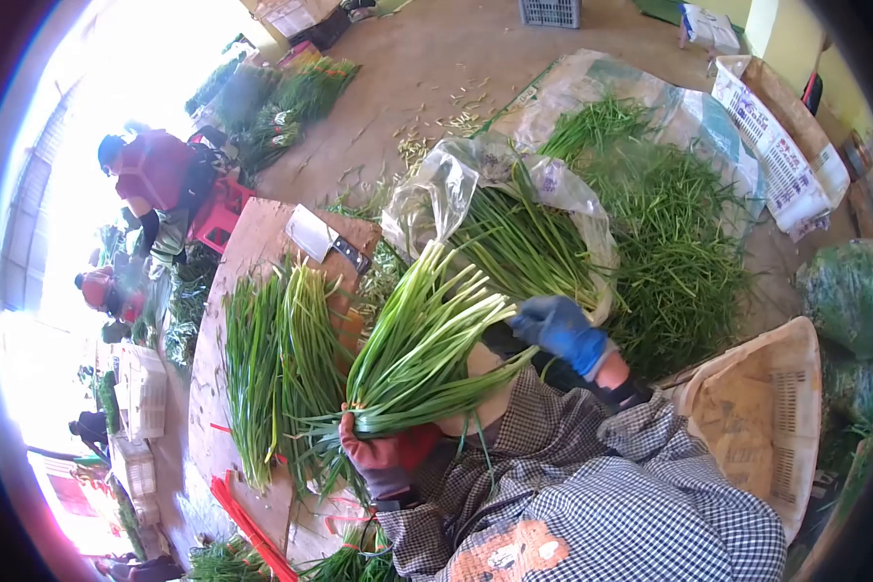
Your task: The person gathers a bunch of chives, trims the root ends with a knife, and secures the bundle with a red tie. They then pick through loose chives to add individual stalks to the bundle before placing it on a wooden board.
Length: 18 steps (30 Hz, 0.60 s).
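Observation:
My left hand (388, 456), in a reddish glove, grips a large bunch of green onions (417, 349) by the leafy part. Their pale ends fan up and to the right. My right hand (561, 335), in a blue glove, is closed beside those pale ends; one stray stalk runs from the bunch to under its fingers, which are partly hidden. Left of the held bunch, more tied green onions (257, 373) lie on a wooden board (213, 388). Beyond them a cleaver (312, 235) rests flat, its dark handle pointing right.
An open clear plastic bag (432, 194) holds more green onions. Loose greens (669, 262) cover a sheet to its right. A plastic basket (761, 417) stands by my right side. Red ties (247, 524) lie at the board's near edge. One co-worker (160, 175) sits at left.

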### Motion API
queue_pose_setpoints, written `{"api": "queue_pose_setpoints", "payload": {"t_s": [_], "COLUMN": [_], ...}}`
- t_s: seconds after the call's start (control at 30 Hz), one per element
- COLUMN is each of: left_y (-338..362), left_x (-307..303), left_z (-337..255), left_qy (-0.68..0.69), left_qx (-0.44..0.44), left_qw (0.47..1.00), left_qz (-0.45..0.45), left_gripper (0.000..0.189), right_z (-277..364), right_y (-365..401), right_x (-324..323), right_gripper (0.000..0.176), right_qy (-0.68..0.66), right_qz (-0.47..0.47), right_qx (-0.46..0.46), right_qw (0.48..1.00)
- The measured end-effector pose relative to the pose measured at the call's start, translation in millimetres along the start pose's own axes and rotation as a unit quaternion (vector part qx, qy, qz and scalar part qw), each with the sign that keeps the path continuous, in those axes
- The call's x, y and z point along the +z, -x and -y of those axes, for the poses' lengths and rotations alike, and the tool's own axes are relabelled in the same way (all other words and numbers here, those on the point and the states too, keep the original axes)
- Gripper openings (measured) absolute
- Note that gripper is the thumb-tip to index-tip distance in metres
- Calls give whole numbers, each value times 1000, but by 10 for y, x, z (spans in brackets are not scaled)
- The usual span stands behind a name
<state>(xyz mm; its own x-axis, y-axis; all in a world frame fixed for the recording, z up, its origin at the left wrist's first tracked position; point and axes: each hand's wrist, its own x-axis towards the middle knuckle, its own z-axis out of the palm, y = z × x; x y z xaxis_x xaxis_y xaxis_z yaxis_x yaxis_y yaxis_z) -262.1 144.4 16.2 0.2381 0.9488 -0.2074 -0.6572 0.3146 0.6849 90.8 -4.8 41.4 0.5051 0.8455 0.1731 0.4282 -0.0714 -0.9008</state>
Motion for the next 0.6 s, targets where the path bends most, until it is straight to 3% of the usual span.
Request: {"api": "queue_pose_setpoints", "payload": {"t_s": [0.03, 0.1, 0.2, 0.37, 0.43, 0.47, 0.53, 0.57, 0.6], "left_y": [11, 23, -82, -45, -24, -25, -22, -36, -42], "left_x": [72, 58, -174, -93, -23, 11, -53, -218, -315], "left_z": [-34, -48, 96, 82, 42, 3, 49, 161, 224], "left_qy": [56, 109, 29, 32, 31, 86, 143, 6, -132], "left_qx": [-32, -69, -15, -20, -18, -58, -98, 7, 111], "left_qw": [998, 991, 999, 999, 999, 994, 983, 1000, 985], "left_qz": [-20, -44, 27, 8, 20, -19, -59, -27, 5], "left_gripper": [30, 30, 31, 32, 32, 34, 35, 37, 38], "right_z": [-79, -145, -63, 45, 122, 89, -66, -130, -202], "right_y": [45, 164, 290, 348, 356, 368, 424, 445, 474], "right_x": [-159, -431, -453, -117, -144, -175, -341, -436, -544], "right_gripper": [26, 28, 32, 34, 26, 26, 21, 21, 20], "right_qy": [2, -49, -107, -102, -212, -211, -261, -260, -176], "right_qz": [1, 26, 59, 134, 92, 93, -34, -33, -41], "right_qx": [1, 166, 103, 96, 169, 170, 140, 140, 151], "right_qw": [1000, 985, 987, 981, 958, 958, 954, 955, 972]}}
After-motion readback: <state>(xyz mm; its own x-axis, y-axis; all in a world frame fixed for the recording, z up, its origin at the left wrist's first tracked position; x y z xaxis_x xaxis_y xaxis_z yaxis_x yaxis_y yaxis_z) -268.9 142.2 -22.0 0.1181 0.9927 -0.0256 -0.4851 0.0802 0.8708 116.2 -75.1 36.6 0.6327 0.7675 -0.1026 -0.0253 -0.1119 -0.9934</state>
